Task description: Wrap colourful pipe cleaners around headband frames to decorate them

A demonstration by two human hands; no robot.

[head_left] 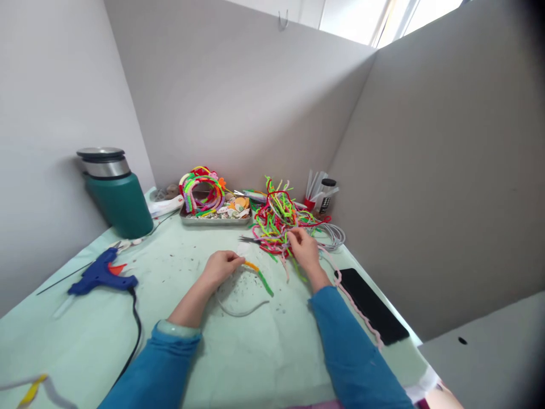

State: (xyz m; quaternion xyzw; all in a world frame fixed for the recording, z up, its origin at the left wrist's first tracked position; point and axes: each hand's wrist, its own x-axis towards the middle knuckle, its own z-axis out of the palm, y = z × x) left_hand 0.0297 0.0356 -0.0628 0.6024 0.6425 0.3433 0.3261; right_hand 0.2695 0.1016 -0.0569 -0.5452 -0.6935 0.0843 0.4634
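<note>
My left hand (222, 267) pinches a pipe cleaner (260, 275) with an orange stretch near the fingers and a green end. A thin grey curved band (242, 314) runs out from beneath that hand; whether the fingers grip it too, I cannot tell. At the near edge of a tangled pile of pipe cleaners (279, 204), my right hand (303, 249) has its thumb and fingertips closed on a strand. The strand's colour is hard to make out. Dark scissors (249, 240) lie against the pile, left of my right hand.
A blue glue gun (102, 272) lies left, its cord running toward me. Behind it stands a green bottle (117, 196). A metal tray (213, 221) holds colourful headbands (201, 193) and small cut-outs. Right are coiled grey bands (336, 236), a black phone (372, 307) and a pink strand (357, 304).
</note>
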